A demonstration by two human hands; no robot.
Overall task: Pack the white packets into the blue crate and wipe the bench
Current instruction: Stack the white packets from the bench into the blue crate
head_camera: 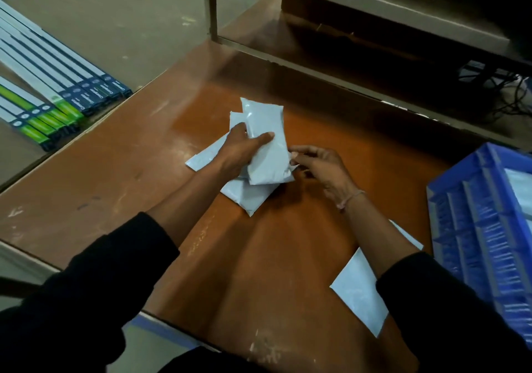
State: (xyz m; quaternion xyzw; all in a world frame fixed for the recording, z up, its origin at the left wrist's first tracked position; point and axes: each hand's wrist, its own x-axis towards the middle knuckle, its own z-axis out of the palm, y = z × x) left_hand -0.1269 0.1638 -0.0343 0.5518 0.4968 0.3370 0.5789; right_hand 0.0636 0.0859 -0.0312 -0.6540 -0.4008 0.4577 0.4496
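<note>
Plenty of bare brown bench (115,188) left of the pile; blue crate (472,228) hugging the right edge. Left hand (244,149) gripping stacked white packets (266,142), thumb on top. Right hand (319,165) loosely curled, fingertips touching the stack's edge.

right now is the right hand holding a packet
No, the left hand grips the packet; the right hand only reaches toward its edge.

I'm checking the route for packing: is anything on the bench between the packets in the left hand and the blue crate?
Only the right hand, beside the gathered packets that the left hand grips. Past it the bench shows bare up to the blue crate. One flat packet lies nearer, under the right forearm.
</note>
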